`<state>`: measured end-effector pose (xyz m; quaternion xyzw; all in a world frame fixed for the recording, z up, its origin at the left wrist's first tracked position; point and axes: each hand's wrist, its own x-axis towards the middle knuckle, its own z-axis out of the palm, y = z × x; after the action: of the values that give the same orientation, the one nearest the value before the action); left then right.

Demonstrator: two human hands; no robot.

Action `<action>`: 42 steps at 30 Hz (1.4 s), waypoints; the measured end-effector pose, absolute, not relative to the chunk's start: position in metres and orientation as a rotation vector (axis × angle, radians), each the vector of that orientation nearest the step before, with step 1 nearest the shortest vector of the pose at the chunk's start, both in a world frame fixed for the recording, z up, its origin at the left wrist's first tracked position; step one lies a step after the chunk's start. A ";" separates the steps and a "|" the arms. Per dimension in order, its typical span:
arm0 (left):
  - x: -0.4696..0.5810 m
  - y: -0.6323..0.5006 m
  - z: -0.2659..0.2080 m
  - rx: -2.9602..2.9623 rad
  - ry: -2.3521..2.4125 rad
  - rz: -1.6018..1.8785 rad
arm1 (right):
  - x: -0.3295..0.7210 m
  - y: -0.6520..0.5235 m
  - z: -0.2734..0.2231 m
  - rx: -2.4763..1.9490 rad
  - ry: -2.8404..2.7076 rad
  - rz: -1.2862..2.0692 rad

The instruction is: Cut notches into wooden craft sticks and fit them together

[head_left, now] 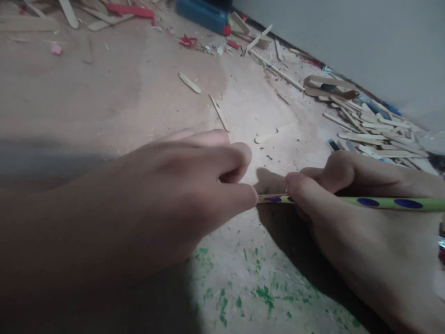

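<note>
A green pencil with purple dots point(389, 203) lies along my right hand point(333, 199), its shaft pinched between thumb and fingers. The pointed end reaches left to the thumb tip of my left hand point(205, 181). Thumb and index of the left hand are closed on a thin pale strip point(274, 195), which looks like wood and runs beside the pencil toward my right fingertips. Most of that strip is hidden by the fingers. Both hands are low over the worktop point(236, 260), and their shadows fall on it.
Green paint flecks point(266, 297) mark the near surface. Loose wooden sticks point(219, 112) lie beyond my hands, with a heap of craft sticks point(385, 127) at right. A blue box-like object point(205, 14) and red scraps point(188, 41) sit at the back, by a pale wall point(347, 41).
</note>
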<state>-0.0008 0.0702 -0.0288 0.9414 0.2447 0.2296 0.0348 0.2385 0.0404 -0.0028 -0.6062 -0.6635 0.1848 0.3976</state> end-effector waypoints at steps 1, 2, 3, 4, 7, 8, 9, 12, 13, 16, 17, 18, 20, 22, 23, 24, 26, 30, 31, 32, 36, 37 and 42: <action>-0.001 0.070 -0.029 2.888 0.751 0.702 | 0.238 0.041 -0.003 -1.540 -1.666 0.472; -0.001 0.070 -0.028 2.880 0.747 0.706 | 0.238 0.041 -0.003 -1.538 -1.642 0.476; -0.001 0.070 -0.028 2.867 0.738 0.720 | 0.237 0.041 -0.004 -1.527 -1.612 0.483; -0.001 0.071 -0.028 2.855 0.731 0.726 | 0.237 0.041 -0.004 -1.515 -1.586 0.491; -0.001 0.070 -0.028 2.853 0.715 0.747 | 0.236 0.042 -0.005 -1.497 -1.584 0.497; -0.001 0.070 -0.028 2.858 0.708 0.757 | 0.236 0.042 -0.005 -1.498 -1.606 0.493; -0.001 0.070 -0.028 2.861 0.699 0.767 | 0.235 0.042 -0.005 -1.501 -1.628 0.490; -0.001 0.070 -0.027 2.864 0.701 0.762 | 0.235 0.043 -0.005 -1.492 -1.645 0.483; 0.000 0.070 -0.027 2.859 0.707 0.756 | 0.235 0.043 -0.005 -1.490 -1.645 0.490; 0.001 0.072 -0.028 2.850 0.707 0.758 | 0.235 0.043 -0.003 -1.490 -1.652 0.492; 0.002 0.073 -0.029 2.846 0.697 0.764 | 0.235 0.043 -0.002 -1.496 -1.664 0.488; 0.002 0.073 -0.029 2.843 0.696 0.770 | 0.235 0.043 -0.002 -1.502 -1.673 0.477; 0.002 0.073 -0.031 2.834 0.710 0.766 | 0.236 0.043 -0.001 -1.523 -1.685 0.464; 0.002 0.072 -0.031 2.830 0.717 0.751 | 0.236 0.042 0.000 -1.542 -1.676 0.464; 0.002 0.072 -0.031 2.827 0.714 0.748 | 0.235 0.042 -0.001 -1.547 -1.669 0.462; 0.002 0.071 -0.031 2.821 0.711 0.736 | 0.235 0.042 -0.001 -1.552 -1.666 0.460; 0.002 0.071 -0.030 2.808 0.726 0.726 | 0.234 0.043 -0.002 -1.553 -1.663 0.451; 0.003 0.071 -0.028 2.772 0.719 0.723 | 0.234 0.045 -0.005 -1.563 -1.651 0.441; 0.003 0.071 -0.028 2.754 0.717 0.732 | 0.234 0.045 -0.005 -1.563 -1.647 0.440; 0.002 0.071 -0.028 2.738 0.719 0.737 | 0.235 0.045 -0.005 -1.563 -1.646 0.442; 0.002 0.072 -0.027 2.749 0.737 0.748 | 0.237 0.041 -0.006 -1.572 -1.642 0.437; 0.002 0.072 -0.027 2.761 0.743 0.742 | 0.237 0.040 -0.006 -1.582 -1.638 0.437; 0.004 0.072 -0.027 2.795 0.769 0.696 | 0.239 0.040 -0.008 -1.585 -1.607 0.452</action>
<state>0.0038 0.0716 -0.0273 0.9345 0.2571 0.2326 0.0804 0.2389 0.0401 -0.0078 -0.6289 -0.6374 0.1792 0.4076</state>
